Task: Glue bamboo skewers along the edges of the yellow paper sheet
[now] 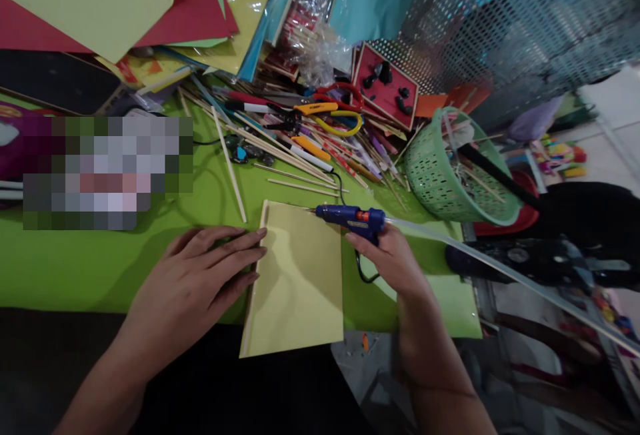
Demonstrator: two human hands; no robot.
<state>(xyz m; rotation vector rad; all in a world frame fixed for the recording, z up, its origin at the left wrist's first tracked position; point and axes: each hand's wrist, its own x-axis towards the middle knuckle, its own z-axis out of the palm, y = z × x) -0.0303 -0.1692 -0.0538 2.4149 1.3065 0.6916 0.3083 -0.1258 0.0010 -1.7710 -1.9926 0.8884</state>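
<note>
Glue gun (345, 216), its label (358, 224) illegible, clamped in right hand (393, 255), left hand (196, 280) unclenched, touching yellow card (301, 281)

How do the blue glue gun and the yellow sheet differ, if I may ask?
The glue gun is dark blue, while the yellow sheet is pale. The glue gun is chunky, the yellow sheet flat. The right hand grips the glue gun; the left hand touches the yellow sheet's edge. Both have a hand on them.
</note>
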